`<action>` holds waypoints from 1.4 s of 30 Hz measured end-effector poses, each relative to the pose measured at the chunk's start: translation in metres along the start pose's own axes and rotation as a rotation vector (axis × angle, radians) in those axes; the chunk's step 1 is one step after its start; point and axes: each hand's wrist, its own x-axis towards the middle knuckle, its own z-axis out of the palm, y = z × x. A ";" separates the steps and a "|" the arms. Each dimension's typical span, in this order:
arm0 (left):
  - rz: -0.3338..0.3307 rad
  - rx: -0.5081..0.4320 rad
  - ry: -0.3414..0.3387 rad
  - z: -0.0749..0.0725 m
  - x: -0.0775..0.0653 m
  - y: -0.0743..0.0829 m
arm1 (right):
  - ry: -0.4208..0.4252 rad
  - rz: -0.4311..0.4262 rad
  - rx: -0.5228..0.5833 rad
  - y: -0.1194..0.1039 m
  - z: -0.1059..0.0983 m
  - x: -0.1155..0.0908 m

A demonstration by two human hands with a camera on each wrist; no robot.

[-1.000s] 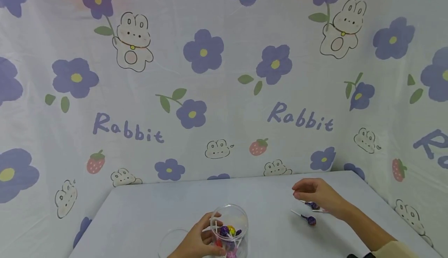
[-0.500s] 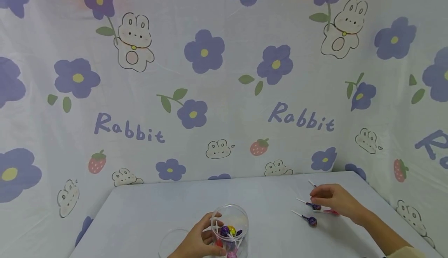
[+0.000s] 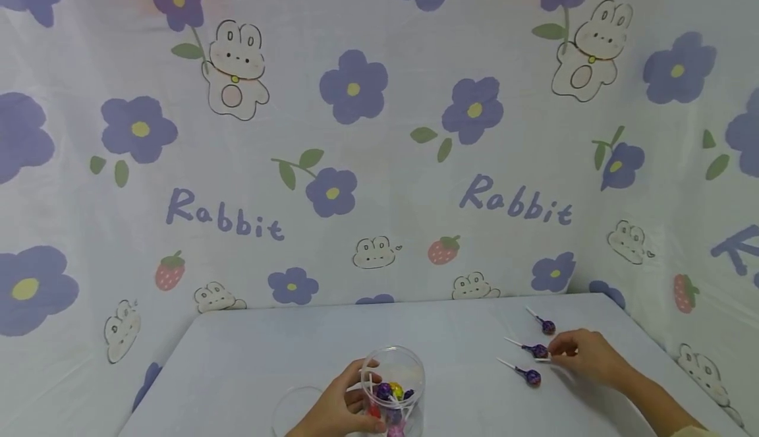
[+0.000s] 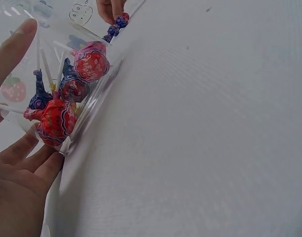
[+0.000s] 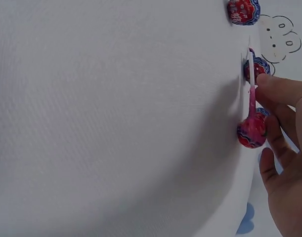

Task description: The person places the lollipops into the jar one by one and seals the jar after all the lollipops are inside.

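Note:
My left hand [image 3: 339, 405] grips a clear plastic jar [image 3: 394, 352] standing on the table, its mouth uncovered. Inside are several lollipops: a red one [image 4: 56, 122], a pink one [image 4: 91, 63], dark blue-purple ones and a yellow one [image 3: 395, 390]. Farther right, my right hand [image 3: 590, 356] pinches a pink-wrapped lollipop [image 5: 252, 132] around its neck with thumb and forefinger. The head view shows only its white stick [image 3: 542, 359]. Three purple lollipops lie beside that hand: a far one [image 3: 548, 327], a middle one [image 3: 538, 351] and a near one [image 3: 532, 378].
A clear round lid [image 3: 289, 392] lies on the white table [image 3: 462, 338] left of the jar, partly behind my left hand. A patterned cloth wall [image 3: 409, 160] rises along the table's back and right side.
My right hand has moved right and nearer, away from the far purple lollipop, which now shows fully, and its fingers have come onto the pink lollipop. The left hand stays on the jar.

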 end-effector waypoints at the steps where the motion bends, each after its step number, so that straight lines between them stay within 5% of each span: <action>1: -0.002 0.001 0.000 0.000 0.000 0.000 | -0.001 -0.005 0.003 0.001 0.001 0.000; 15: -0.037 0.021 0.023 0.000 0.003 -0.001 | -0.038 -0.144 -0.093 -0.008 0.004 0.005; 27: -0.021 0.021 0.012 0.000 0.002 0.001 | -0.050 -0.109 -0.052 -0.030 -0.023 0.003; 34: -0.009 0.013 0.004 -0.001 0.002 0.000 | -0.044 -0.106 0.067 -0.037 -0.035 0.005; 42: -0.026 0.017 0.015 -0.001 0.002 -0.001 | -0.044 0.074 0.328 -0.048 -0.038 0.007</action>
